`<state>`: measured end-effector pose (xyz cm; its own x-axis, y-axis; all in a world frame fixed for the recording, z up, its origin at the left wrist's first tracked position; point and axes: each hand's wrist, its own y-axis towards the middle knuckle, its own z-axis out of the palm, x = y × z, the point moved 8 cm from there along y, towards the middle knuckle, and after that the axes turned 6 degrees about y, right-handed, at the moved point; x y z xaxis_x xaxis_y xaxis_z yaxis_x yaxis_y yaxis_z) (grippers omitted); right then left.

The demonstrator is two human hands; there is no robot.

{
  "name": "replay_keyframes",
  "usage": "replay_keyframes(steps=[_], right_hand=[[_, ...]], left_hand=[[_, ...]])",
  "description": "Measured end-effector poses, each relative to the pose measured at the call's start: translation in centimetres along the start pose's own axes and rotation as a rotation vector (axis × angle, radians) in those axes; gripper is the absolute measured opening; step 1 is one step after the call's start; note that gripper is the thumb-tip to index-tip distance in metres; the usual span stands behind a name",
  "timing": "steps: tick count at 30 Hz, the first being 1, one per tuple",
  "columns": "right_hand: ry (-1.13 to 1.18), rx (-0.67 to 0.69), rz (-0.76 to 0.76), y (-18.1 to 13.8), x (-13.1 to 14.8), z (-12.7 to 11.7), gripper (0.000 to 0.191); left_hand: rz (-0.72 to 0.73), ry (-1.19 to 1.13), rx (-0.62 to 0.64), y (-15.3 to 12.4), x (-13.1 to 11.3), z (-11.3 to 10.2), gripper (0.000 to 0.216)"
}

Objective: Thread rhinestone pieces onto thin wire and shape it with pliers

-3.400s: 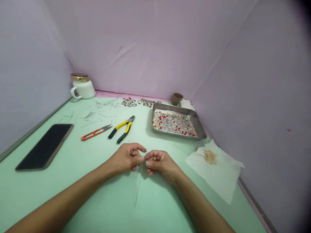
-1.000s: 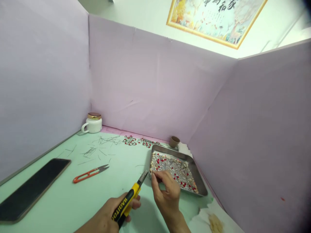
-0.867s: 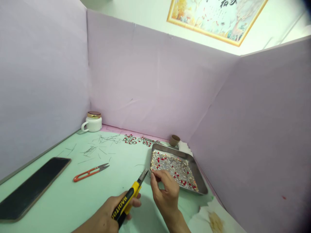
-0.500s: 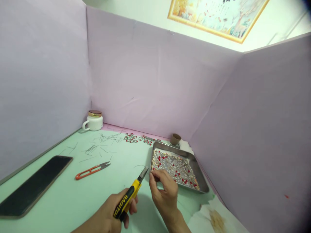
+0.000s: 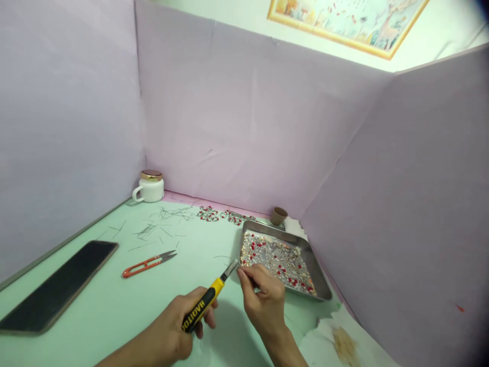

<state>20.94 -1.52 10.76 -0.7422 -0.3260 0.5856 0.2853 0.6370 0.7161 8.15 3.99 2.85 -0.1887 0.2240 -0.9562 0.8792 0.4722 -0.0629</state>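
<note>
"Over the green tabletop (image 5: 214, 242), just short of the metal tray (image 5: 314, 265), where do the two hands meet?"

"At the nose of the pliers (image 5: 206, 305). The left hand (image 5: 181, 318) is wrapped around the yellow-and-black handles, and the tool slants away from the body and to the right, so its long axis runs straight at the other hand's fingertips."

"And the right hand (image 5: 265, 295)?"

"It faces the pliers from the right, thumb and forefinger pressed together. The pinch sits just beside the nose, much nearer to it than the left palm is (the handles fill the space between). Whether they touch, I can't tell."

"Is anything in that pinch?"

"Too small to make out. The same goes for the jaws: they look nearly together, but I can't say whether they grip anything."

"How does the tray lie from there?"

"Right behind the pinch and off to its right, its beads (image 5: 267, 255) in red, silver and gold. The right hand is clearly the nearer one; its knuckles overlap the tray's near edge in this view."
</note>
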Motion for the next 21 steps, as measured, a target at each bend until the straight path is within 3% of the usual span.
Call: replay_keyframes(steps=[7,12,16,21], right_hand=[[-0.044,-0.043,-0.036,-0.1,0.2,-0.4,0.013],[-0.023,-0.081,0.004,0.1,-0.1,-1.1,0.014],[-0.006,-0.124,-0.010,0.3,-0.2,-1.7,0.013],[-0.013,-0.133,-0.026,0.3,-0.4,-1.6,0.012]], left_hand=[[-0.118,-0.353,0.061,0.4,1.8,0.2,0.032],[-0.158,-0.665,-0.091,0.0,0.7,-1.8,0.033],[-0.169,-0.638,-0.217,-0.3,0.3,-4.0,0.041],[-0.174,-0.533,-0.050,-0.5,0.3,-2.3,0.056]])
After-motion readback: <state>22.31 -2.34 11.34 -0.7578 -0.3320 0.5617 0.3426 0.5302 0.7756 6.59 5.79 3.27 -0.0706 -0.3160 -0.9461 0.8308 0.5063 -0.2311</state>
